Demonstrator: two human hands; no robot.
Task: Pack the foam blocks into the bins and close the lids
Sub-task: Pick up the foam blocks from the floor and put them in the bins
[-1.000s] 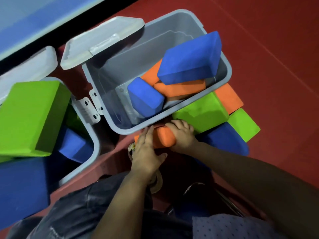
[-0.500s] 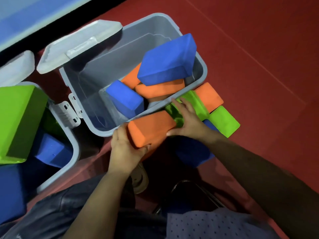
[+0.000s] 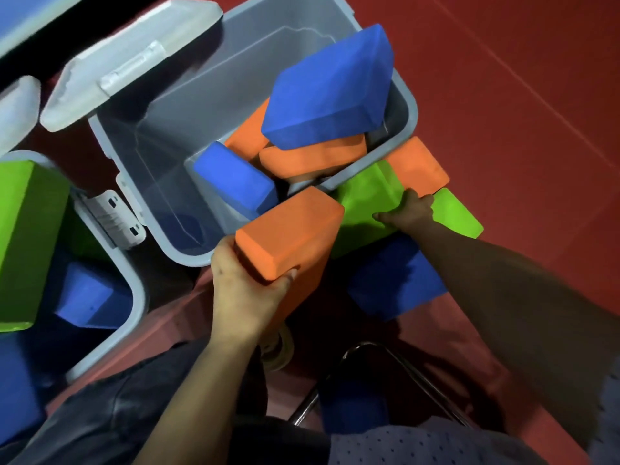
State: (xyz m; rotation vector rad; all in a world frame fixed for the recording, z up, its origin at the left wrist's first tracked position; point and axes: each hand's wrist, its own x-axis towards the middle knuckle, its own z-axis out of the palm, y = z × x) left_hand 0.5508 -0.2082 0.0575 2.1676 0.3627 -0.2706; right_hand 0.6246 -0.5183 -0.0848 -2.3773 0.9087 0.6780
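Observation:
My left hand [image 3: 246, 290] grips an orange foam block [image 3: 290, 229] by its near end, raised over the near rim of the open grey bin [image 3: 141, 139]. Inside that bin lie a large blue block [image 3: 330, 92], a smaller blue block [image 3: 235, 181] and two orange blocks [image 3: 312, 156]. My right hand [image 3: 407, 211] holds the edge of a green block [image 3: 364, 196] on the floor just right of the bin. Beside it lie an orange block [image 3: 417, 164], another green block [image 3: 456, 213] and a blue block [image 3: 396, 280].
A second grey bin [image 3: 136, 297] at the left holds a big green block [image 3: 28, 229] and blue blocks [image 3: 87, 298]. Both white lids [image 3: 127, 62] hang open behind the bins. A metal chair frame [image 3: 412, 374] stands near my legs on the red floor [image 3: 520, 78].
My left hand has lifted the orange block from the floor up to the bin's rim. My right hand has let go of it and moved right onto the green block.

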